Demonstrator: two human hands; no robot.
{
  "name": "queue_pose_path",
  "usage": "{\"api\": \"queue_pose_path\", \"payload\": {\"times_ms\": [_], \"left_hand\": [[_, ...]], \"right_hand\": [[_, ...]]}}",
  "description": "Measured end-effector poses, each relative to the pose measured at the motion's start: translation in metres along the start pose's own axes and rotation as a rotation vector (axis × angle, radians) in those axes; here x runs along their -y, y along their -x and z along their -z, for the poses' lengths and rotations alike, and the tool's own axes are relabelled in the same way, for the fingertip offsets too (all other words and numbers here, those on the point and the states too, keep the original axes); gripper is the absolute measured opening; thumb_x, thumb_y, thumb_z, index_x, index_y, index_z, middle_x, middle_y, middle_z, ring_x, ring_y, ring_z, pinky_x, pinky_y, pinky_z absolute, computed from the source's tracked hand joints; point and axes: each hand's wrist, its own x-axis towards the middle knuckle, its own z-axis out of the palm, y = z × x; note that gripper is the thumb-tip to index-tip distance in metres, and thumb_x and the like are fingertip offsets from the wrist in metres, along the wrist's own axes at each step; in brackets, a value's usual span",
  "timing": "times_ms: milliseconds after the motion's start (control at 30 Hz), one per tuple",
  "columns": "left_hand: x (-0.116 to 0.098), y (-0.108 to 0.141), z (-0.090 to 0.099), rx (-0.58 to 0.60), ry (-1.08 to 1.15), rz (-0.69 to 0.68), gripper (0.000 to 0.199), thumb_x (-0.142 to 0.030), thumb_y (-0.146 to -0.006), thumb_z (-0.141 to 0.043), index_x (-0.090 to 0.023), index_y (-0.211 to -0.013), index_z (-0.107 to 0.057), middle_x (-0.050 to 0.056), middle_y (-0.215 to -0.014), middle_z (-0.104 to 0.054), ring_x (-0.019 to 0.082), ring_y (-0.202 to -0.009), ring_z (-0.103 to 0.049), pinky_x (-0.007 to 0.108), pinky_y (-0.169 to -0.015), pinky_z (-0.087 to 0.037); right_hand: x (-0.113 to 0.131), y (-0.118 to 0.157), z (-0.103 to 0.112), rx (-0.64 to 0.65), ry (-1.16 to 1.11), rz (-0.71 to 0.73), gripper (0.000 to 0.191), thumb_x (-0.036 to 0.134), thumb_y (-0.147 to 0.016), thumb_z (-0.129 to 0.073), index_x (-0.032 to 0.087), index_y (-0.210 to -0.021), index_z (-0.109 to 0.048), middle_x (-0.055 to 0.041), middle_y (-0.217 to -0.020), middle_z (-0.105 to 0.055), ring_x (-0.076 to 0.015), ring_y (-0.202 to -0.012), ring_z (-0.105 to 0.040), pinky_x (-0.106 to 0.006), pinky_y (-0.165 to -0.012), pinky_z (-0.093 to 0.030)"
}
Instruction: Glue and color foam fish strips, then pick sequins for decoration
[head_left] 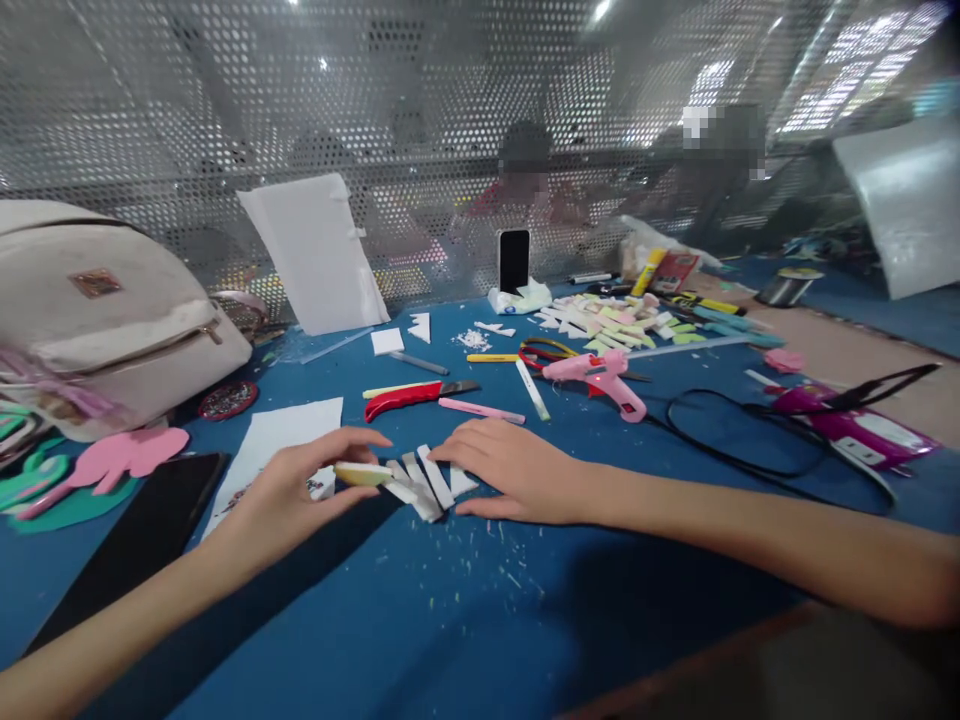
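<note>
Head view, several white strips [436, 477] lie between left hand [289, 492] and right hand [517, 470], inward of the near edge of the blue surface [337, 630]. From where I stand, the left pinches a yellowish piece [361, 474]; the right rests palm-down, grip indeterminable. Apparent step: arranging strips; shifting one calls for light fingertips.

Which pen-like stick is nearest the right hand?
The pink stick, lying just beyond the right hand. The white stick sits a bit farther off, and the orange-yellow stick farther back.
</note>
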Motion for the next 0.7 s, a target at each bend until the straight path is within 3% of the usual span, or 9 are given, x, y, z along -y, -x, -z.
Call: {"api": "queue_pose_path", "payload": {"times_ms": [100,167,233,333,500,700], "left_hand": [[-0.018,-0.007,0.005,-0.069,0.175,0.13,0.04,-0.048,-0.085,-0.073,-0.023,-0.115,-0.067,0.007,-0.115,-0.071,0.022,-0.092,-0.069,0.025,-0.076,-0.054],[-0.029,-0.013,0.007,-0.085,0.265,0.163,0.037,-0.047,-0.082,-0.076,-0.02,-0.106,-0.069,0.007,-0.107,-0.072,0.022,-0.09,-0.069,0.026,-0.077,-0.054],[-0.039,-0.018,0.008,-0.091,0.345,0.189,0.033,-0.045,-0.08,-0.079,-0.019,-0.098,-0.069,0.006,-0.095,-0.072,0.021,-0.085,-0.069,0.026,-0.075,-0.055],[-0.048,-0.022,0.006,-0.086,0.432,0.227,0.027,-0.041,-0.077,-0.082,-0.019,-0.085,-0.069,0.002,-0.084,-0.072,0.018,-0.078,-0.067,0.024,-0.072,-0.055],[-0.057,-0.018,0.0,-0.075,0.651,0.262,0.022,-0.038,-0.077,-0.084,-0.022,-0.086,-0.072,0.0,-0.084,-0.073,0.017,-0.079,-0.07,0.023,-0.073,-0.057],[-0.059,-0.008,-0.003,-0.02,0.701,0.348,0.024,-0.039,-0.08,-0.082,-0.021,-0.092,-0.073,0.001,-0.087,-0.073,0.016,-0.081,-0.07,0.023,-0.078,-0.057]], "right_hand": [[0.016,-0.003,0.007,0.028,-0.238,-0.147,0.058,0.047,-0.089,-0.071,0.014,-0.134,-0.055,-0.0124,-0.119,-0.067,-0.0268,-0.11,-0.059,-0.045,-0.096,-0.048],[0.031,-0.004,0.013,0.083,-0.521,-0.25,0.052,0.042,-0.089,-0.071,0.016,-0.131,-0.057,-0.0085,-0.111,-0.068,-0.0213,-0.104,-0.061,-0.036,-0.092,-0.049],[0.045,-0.004,0.02,0.162,-0.793,-0.255,0.044,0.037,-0.091,-0.069,0.015,-0.128,-0.059,-0.0062,-0.105,-0.069,-0.0165,-0.097,-0.063,-0.03,-0.09,-0.05],[0.062,-0.001,0.03,0.217,-1.009,-0.255,0.042,0.038,-0.085,-0.075,0.014,-0.118,-0.065,-0.0061,-0.104,-0.068,-0.0153,-0.094,-0.061,-0.027,-0.088,-0.05],[0.072,0.008,0.04,0.305,-1.211,-0.231,0.036,0.035,-0.091,-0.069,0.014,-0.121,-0.068,-0.0054,-0.101,-0.067,-0.0135,-0.094,-0.062,-0.024,-0.087,-0.049],[0.064,0.025,0.036,0.272,-1.159,-0.347,0.029,0.036,-0.1,-0.056,0.015,-0.116,-0.068,-0.0087,-0.118,-0.067,-0.0146,-0.104,-0.062,-0.027,-0.091,-0.048]]}}
